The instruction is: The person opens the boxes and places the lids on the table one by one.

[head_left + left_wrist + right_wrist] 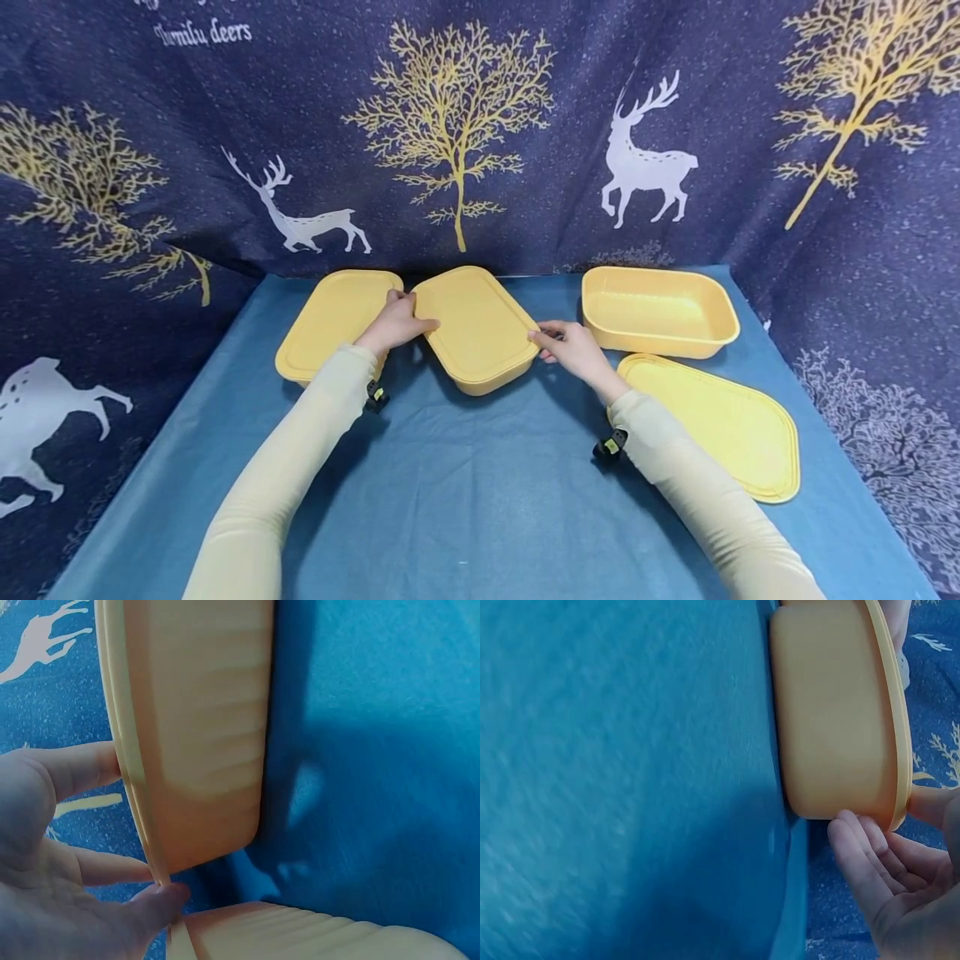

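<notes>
Between my hands a yellow lidded box (pixel 476 329) stands turned at a slant. My left hand (pixel 397 321) holds its left side, thumb on the lid and fingers at the rim, right by the corner of a second lidded box (pixel 341 321). In the left wrist view the fingertips (pixel 105 761) meet the lid's rim. At the opposite side my right hand (pixel 573 346) grips the middle box, with the thumb over the lid's edge and the other fingers against the wall below, as the right wrist view shows at the box's side (pixel 836 712).
An uncovered yellow box (pixel 660 312) stands at the back right. In front of it a loose yellow lid (pixel 720 425) lies flat, partly under the right sleeve. Blue cloth (pixel 465 500) covers the table, and a dark printed curtain (pixel 525 150) hangs behind it.
</notes>
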A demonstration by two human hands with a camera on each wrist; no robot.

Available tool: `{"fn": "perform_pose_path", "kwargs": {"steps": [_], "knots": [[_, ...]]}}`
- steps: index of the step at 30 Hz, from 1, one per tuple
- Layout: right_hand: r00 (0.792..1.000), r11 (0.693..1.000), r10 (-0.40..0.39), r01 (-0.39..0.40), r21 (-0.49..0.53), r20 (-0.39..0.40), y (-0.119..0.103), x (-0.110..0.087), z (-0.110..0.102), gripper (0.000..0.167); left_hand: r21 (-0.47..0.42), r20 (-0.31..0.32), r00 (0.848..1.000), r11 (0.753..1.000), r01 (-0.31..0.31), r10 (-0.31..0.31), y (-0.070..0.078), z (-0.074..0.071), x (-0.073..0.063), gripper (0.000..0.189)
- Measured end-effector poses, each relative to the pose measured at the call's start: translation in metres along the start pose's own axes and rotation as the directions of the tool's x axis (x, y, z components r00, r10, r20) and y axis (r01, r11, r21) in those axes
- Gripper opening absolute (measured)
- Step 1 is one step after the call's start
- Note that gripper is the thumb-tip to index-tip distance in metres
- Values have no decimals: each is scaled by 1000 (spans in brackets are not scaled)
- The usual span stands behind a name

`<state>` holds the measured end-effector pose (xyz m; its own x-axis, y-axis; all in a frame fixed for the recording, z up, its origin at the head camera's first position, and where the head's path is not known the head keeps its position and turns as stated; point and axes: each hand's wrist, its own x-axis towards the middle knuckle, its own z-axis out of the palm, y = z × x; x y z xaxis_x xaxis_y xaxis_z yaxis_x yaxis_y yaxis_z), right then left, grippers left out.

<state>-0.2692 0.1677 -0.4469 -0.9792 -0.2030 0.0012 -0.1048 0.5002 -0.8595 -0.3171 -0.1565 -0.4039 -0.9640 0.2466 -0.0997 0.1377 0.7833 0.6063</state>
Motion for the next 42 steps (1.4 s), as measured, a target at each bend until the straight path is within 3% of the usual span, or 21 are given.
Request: {"fn": "perform_pose_path", "kwargs": {"steps": [9,15,22,30,42], "knots": [[1000,1000,1,-1,-5,-21,3,2,-5,53,-1,-16,1000,1000,23,-23,5,3,-7,88],[995,987,-61,49,-152,-74,3,-5,2,53,-44,-38,999,999,13,-15,4,2,-6,82],[999,984,-13,4,-177,-46,0,-20,5,69,-23,-51,998,1000,19,-20,6,6,12,80],[1000,981,10,-6,-193,18,-2,-26,11,73,2,-73,997,999,35,-35,-2,8,33,71],[1000,989,-7,6,-151,-7,0,-18,10,54,-15,-135,991,1000,-5,2,-12,3,38,57]]}}
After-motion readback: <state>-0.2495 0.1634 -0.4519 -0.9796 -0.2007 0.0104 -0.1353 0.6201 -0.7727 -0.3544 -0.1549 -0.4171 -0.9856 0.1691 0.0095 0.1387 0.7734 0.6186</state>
